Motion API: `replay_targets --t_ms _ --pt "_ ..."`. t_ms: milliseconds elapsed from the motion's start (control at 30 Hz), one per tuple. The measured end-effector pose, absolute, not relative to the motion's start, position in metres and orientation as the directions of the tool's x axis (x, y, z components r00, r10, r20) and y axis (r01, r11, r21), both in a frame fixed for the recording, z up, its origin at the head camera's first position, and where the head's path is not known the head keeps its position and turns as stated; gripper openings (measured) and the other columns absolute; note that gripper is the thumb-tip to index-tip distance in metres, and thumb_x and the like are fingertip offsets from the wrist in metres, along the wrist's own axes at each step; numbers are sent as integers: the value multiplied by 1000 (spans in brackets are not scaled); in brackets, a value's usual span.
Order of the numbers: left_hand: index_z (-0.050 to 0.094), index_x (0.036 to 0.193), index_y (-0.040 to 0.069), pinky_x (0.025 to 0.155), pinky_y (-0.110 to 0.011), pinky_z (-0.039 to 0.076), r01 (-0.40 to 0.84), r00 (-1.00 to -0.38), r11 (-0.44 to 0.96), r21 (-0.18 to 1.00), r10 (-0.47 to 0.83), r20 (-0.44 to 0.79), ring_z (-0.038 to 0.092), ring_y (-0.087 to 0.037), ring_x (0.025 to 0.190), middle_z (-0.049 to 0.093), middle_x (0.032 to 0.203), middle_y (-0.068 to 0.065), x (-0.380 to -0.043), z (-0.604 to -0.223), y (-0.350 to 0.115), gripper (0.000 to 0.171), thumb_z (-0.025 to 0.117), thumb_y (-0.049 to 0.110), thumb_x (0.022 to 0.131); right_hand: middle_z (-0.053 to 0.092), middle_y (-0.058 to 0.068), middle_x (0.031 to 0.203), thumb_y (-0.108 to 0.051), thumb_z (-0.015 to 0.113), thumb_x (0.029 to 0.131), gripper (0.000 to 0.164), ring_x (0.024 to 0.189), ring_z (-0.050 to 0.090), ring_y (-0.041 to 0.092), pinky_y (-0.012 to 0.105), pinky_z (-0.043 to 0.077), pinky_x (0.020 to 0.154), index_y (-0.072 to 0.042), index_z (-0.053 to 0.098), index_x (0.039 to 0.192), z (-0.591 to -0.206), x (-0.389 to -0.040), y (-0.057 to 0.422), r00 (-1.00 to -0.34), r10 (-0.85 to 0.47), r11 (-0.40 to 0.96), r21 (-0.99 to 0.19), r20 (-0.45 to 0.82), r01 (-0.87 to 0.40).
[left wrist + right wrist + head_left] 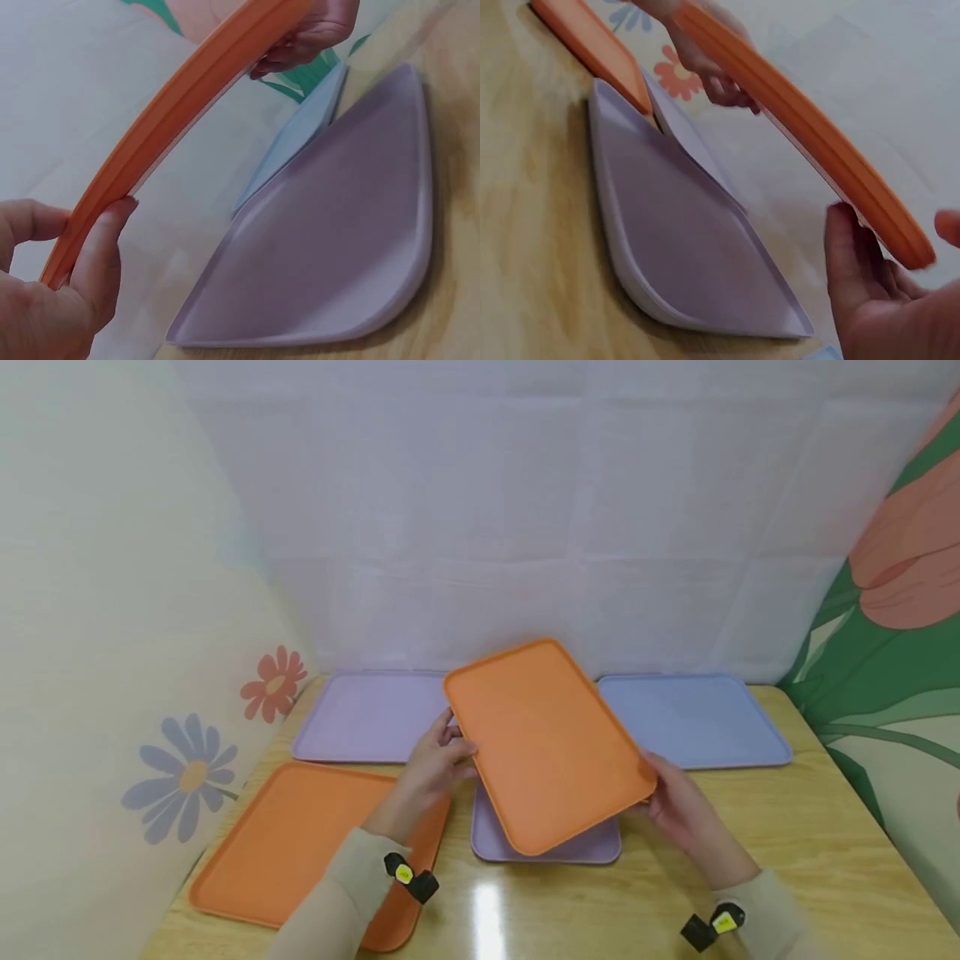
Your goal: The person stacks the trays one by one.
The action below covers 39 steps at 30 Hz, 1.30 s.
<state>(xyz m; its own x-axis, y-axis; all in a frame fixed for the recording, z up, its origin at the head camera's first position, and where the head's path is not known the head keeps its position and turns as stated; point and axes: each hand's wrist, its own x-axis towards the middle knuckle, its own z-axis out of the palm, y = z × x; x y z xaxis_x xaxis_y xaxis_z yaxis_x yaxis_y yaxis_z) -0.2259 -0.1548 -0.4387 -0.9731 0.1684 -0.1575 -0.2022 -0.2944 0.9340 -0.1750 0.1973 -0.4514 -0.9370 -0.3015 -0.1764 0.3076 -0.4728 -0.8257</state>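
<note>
- Above the worktop [750, 835]: the raised tray [555, 743], orange, tilted, over the near purple tray [315, 232] and apart from it.
- Long axis: slanting from far left to near right.
- Left hand [437, 758]: thumb and fingers pinching the left long edge.
- Right hand [681, 806]: gripping the near right corner, closer to the viewer.

In your head view, the raised orange tray [551, 747] masks most of the purple tray [491, 835] at its six o'clock and the right end of the lavender tray [367, 714] at nine. Your left sleeve [348, 893] covers part of the flat orange tray [288, 835] at eight; some fingers of your right hand [686, 806] disappear beneath the raised orange tray at four. The painted tulip [911, 552] is cropped at two.
</note>
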Motion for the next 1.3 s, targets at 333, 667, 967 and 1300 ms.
replay_targets --t_ms 333,667,967,1300 --pt "10 163 9 68 -32 61 -206 -920 -157 966 367 -136 62 -15 88 48 121 -9 -228 -437 -176 85 53 -13 93 71 -2 114 -28 37 111 44 101 70 15 32 59 85 -10 39 151 -443 -209 211 -837 -509 -180 -926 -201 332" --pt "8 163 7 63 -27 57 -250 -879 -62 966 434 -199 59 -12 88 43 123 -9 -232 -444 -179 85 56 -7 94 70 -3 107 -20 44 109 64 94 68 14 36 60 81 -9 12 163 -446 -224 206 -827 -461 -89 -911 -320 403" --pt "12 162 7 62 -28 55 -257 -886 5 966 397 -238 61 -14 87 41 116 -8 -239 -448 -175 85 60 -6 93 70 -1 98 -14 50 106 67 85 68 15 39 62 73 -9 16 163 -447 -224 205 -854 -392 -83 -911 -342 404" --pt "8 162 5 73 -37 60 -237 -866 155 959 414 -281 63 -19 88 35 140 -23 -248 -447 -173 92 63 -6 88 67 -1 89 -11 51 104 67 78 65 13 37 61 71 -6 17 162 -452 -227 202 -863 -355 -47 -915 -360 401"
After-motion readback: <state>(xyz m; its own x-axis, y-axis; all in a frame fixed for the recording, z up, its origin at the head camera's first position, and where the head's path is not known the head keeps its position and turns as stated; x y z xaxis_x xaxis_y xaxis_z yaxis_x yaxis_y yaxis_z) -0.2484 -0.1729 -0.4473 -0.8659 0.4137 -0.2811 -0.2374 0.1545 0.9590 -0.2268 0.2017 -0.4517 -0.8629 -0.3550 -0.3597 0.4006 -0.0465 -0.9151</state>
